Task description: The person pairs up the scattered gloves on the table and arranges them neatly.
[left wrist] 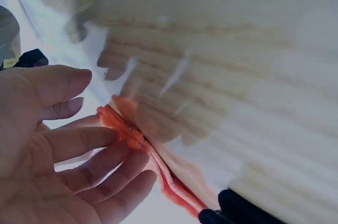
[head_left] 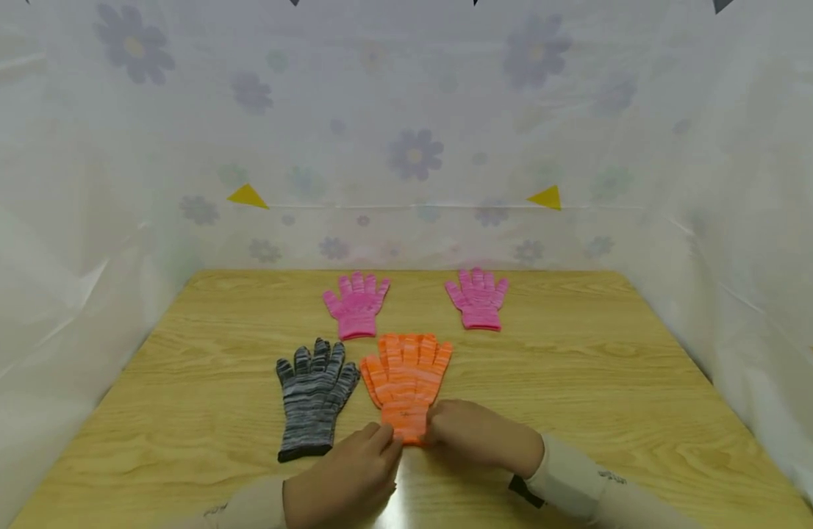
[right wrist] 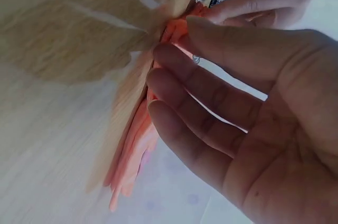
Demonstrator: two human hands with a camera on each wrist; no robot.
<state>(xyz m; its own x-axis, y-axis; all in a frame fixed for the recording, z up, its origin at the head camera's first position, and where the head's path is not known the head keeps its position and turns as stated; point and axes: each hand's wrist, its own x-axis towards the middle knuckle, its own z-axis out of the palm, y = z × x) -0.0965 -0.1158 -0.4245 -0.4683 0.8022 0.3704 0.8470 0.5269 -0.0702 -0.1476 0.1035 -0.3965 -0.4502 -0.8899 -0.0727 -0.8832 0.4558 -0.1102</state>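
Note:
Two orange knit gloves (head_left: 409,382), one on top of the other, lie palm-flat on the table with cuffs toward me. My left hand (head_left: 356,470) touches the lower left corner of the cuff; in the left wrist view its fingers (left wrist: 113,163) are fairly straight against the orange edge, the thumb apart. At the cuff's right side, my right hand (head_left: 475,433) pinches the orange edge, its thumb (right wrist: 227,42) against the fabric in the right wrist view and the index finger hidden behind it. A grey-black striped glove (head_left: 314,400) lies left of the orange ones.
Two pink gloves, one on the left (head_left: 356,305) and one on the right (head_left: 478,300), lie apart near the table's far edge. Flower-printed white sheeting (head_left: 413,95) encloses the wooden table (head_left: 578,367) at the back and sides.

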